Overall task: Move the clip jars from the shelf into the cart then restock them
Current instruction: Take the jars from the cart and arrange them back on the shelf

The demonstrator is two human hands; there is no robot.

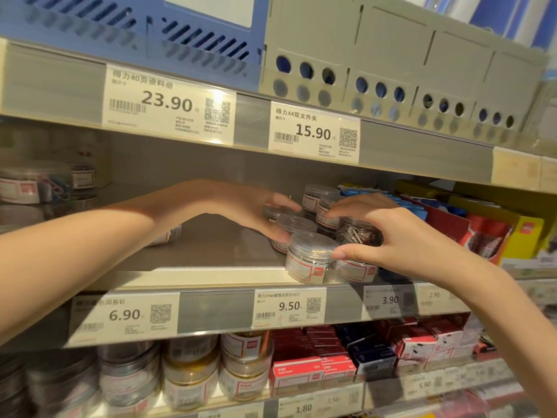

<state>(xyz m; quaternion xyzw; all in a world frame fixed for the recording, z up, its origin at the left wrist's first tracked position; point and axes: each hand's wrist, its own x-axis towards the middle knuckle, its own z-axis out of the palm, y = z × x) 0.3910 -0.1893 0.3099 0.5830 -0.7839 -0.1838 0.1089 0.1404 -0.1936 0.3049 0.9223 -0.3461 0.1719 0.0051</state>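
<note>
Clip jars [310, 254], small clear plastic tubs with flat lids and red-and-white labels, stand clustered on the middle shelf [211, 245] of a shop display; every place below is given relative to this cluster. Above it, on the top shelf, sit a blue slotted crate [144, 28] and grey file boxes [391, 55] with round holes. Below it, on the lower shelf, are stacked round tins [190, 369] and red boxes [310, 369]. Just right of it stand red and yellow packets [482, 233]. Reaching in from the left, the left hand [250, 206] lies with straight fingers touching the rear jars, its grip open. From the right, the right hand [388, 233] curls over a jar full of metal clips [358, 233], thumb pressed against the front jar, its grip closed on that jar. Directly under the cluster, a price tag [289, 306] reads 9.50.
</note>
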